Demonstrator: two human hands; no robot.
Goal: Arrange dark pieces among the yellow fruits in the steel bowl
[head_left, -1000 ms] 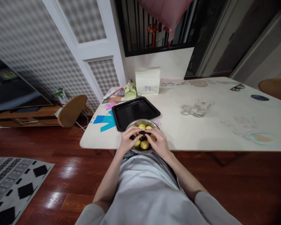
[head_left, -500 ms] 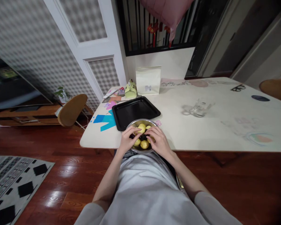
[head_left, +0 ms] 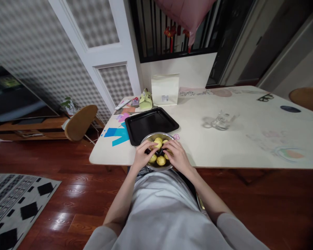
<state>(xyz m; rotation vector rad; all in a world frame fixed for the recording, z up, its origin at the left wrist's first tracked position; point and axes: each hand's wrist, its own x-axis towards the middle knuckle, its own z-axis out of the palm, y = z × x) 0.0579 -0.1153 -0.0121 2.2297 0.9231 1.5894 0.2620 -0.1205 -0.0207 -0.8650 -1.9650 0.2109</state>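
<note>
A round metal bowl at the table's front edge holds several small yellow potatoes and some dark pieces. Over the bowl's left side, my left hand has its fingers and thumb closed on a pale yellow potato. My right hand reaches in from the right. Its fingers are bent in a pinch above the dark pieces; whatever lies between the tips is too small to make out. Behind the bowl, and partly overlapped by it, lies a black baking tray.
A white bag stands at the back beside a green pouch. Farther right are a glass jug and dark-framed glasses. A wooden chair stands left of the table.
Hardly anything differs. Both hands stay over the bowl, with only slight finger movement around the potato and the dark pieces.
</note>
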